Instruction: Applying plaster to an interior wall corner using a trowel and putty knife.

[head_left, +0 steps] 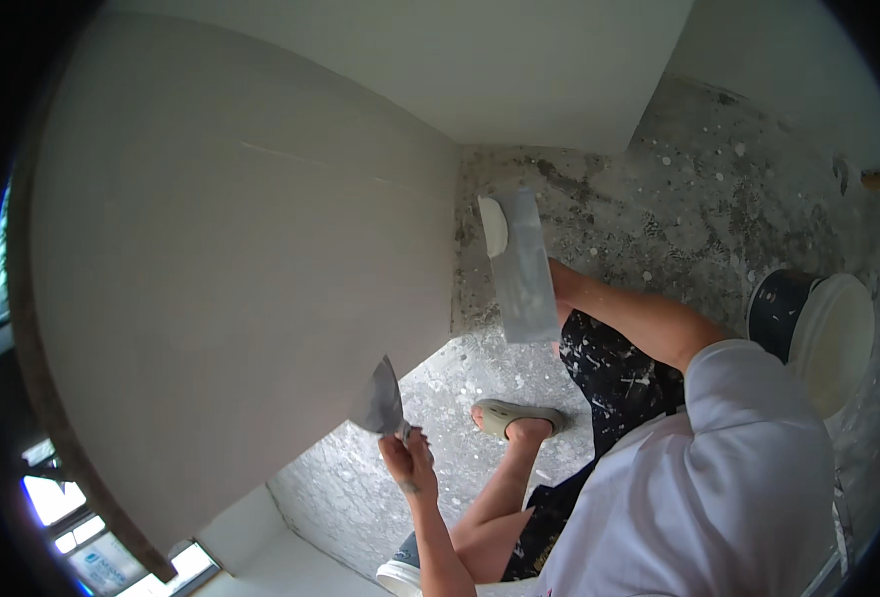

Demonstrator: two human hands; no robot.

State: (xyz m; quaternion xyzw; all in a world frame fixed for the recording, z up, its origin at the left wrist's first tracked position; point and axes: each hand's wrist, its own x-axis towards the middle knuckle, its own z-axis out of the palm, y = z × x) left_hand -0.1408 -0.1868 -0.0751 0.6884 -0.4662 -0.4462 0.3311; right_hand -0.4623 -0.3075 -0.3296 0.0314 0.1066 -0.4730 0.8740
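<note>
My left hand [407,460] is closed around the handle of a putty knife [380,398]. Its broad metal blade points up, close to the plain grey-white wall [231,269]; I cannot tell whether it touches. A long rectangular steel trowel [524,284] is in my right hand [561,281], whose fingers are mostly hidden behind the blade. Along the trowel's far left edge sits a thick lump of white putty [495,227]. The trowel is held over the floor, in front of my paint-spattered dark shorts [609,373].
A black-and-white bucket [783,313] stands on the right, on the spattered grey floor [679,179]. Another white bucket [398,575] shows partly by my leg. My foot in a greenish slipper [519,413] rests near the wall's base. Windows [92,537] lie at the lower left.
</note>
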